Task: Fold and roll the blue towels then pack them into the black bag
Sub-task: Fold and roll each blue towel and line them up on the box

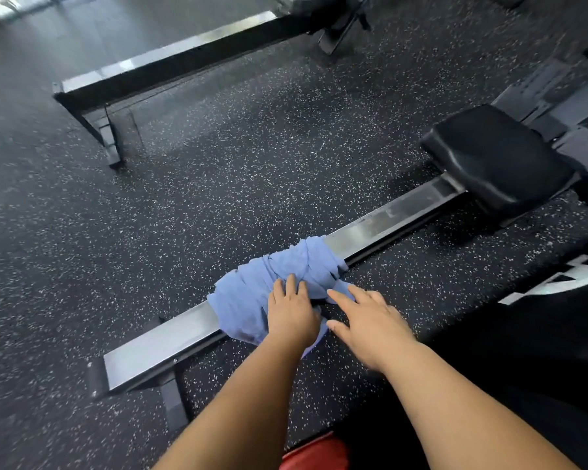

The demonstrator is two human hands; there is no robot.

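Progress: early. One blue towel [248, 296] lies bunched and wrinkled across metal rail [157, 347] on speckled floor [218, 198]. No neat fold or tight roll visible. Folding, rolling and packing all judged left to do; no other towels in view.

Left hand [292, 315] lies flat on near-middle of towel, fingers [286, 286] straight and close together, pressing cloth, gripping nothing.

Right hand [370, 323] is just right of it, fingers spread wide, tips touching towel's near right edge, palm off cloth.

Bulk of towel lies far and left of both hands.

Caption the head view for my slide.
Left hand rests on a bunched blue towel draped over a metal rail, right hand flat beside it.
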